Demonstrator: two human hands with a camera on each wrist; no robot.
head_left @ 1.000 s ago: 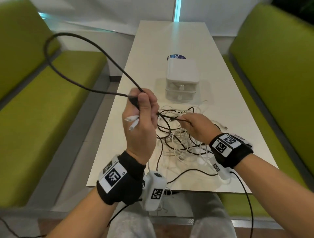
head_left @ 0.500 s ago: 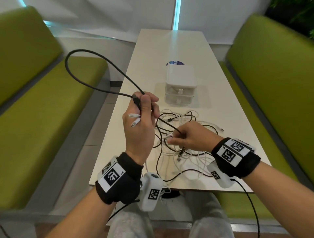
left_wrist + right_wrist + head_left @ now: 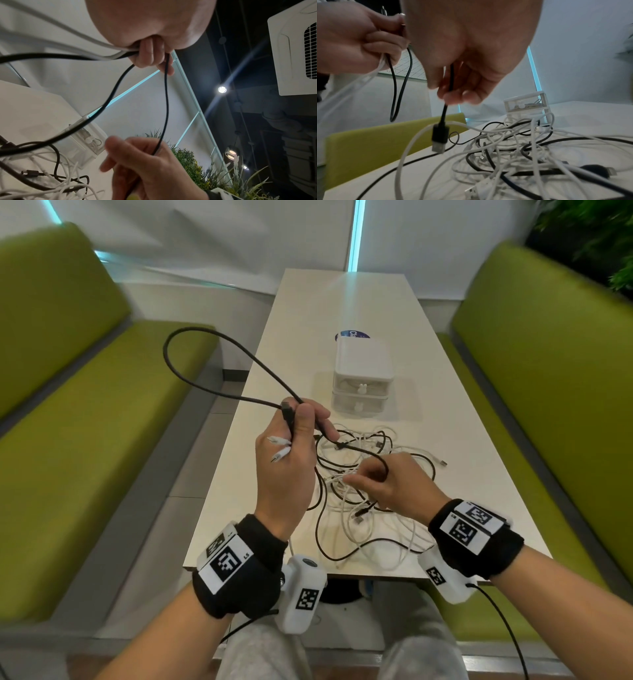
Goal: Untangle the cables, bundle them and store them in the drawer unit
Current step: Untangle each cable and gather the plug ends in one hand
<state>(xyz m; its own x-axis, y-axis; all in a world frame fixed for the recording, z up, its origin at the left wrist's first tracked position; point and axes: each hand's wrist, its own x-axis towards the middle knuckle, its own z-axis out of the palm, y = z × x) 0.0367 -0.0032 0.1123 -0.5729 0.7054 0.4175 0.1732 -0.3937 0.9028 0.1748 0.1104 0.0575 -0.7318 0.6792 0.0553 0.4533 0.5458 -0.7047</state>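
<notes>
Left hand (image 3: 286,460) is raised above the table (image 3: 445,419), fingers curled round a black cable (image 3: 191,337) and two white plug ends (image 3: 279,446); the cable stands out in a wide loop to the left, judged to be a coil in the making, kept clear of the pile (image 3: 359,494). Right hand (image 3: 390,484) is lower, over the pile, pinching the same cable near its free end, with the USB plug (image 3: 440,138) hanging just below the fingers; this grip appears meant to draw the tail out of the tangle. The drawer unit (image 3: 361,374) stands beyond the pile, both drawers closed. Where the white leads run through the left palm is hidden. The drawer contents are too blurred to identify, and the pile's cables cannot be counted.
</notes>
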